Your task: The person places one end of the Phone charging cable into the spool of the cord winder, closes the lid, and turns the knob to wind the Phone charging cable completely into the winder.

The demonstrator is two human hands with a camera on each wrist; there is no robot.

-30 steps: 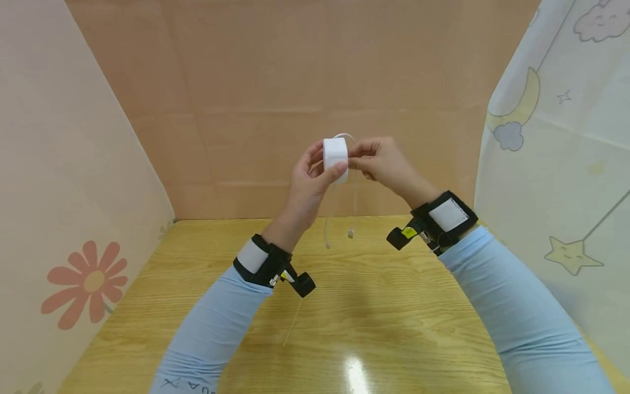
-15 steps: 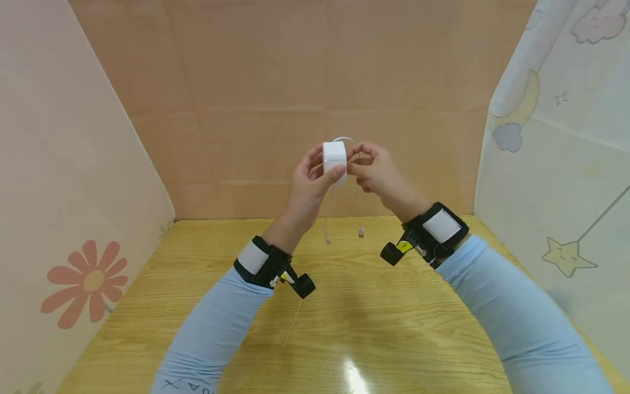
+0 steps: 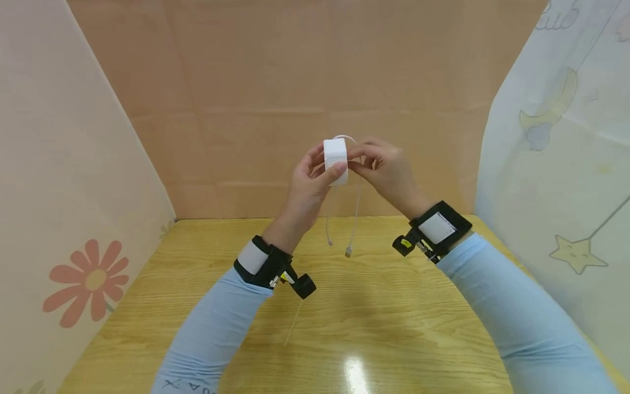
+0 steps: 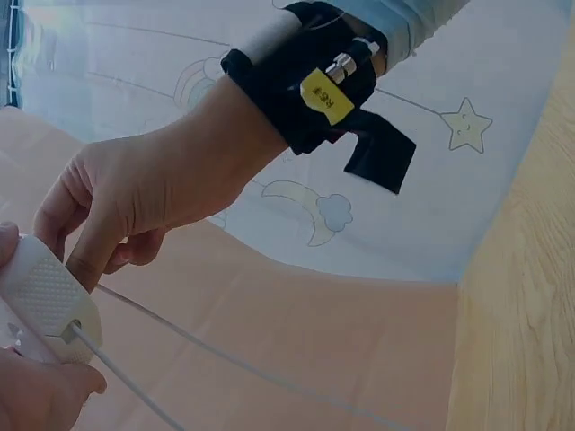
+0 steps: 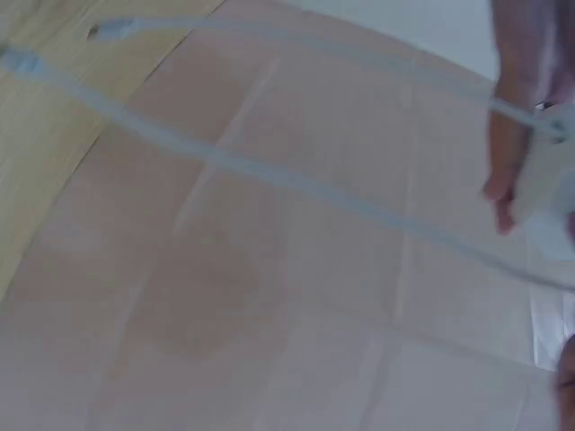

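Steadying it for cable handling, the white charger block [image 3: 336, 157] is gripped in the left hand [image 3: 307, 183] above the table [image 3: 374, 306], its thin white cable [image 3: 355, 210] pinched alongside by the right hand [image 3: 386, 169].

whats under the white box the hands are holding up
Two thin white cable ends dangle under the white box, above the wooden table. The left hand covers the box's underside.
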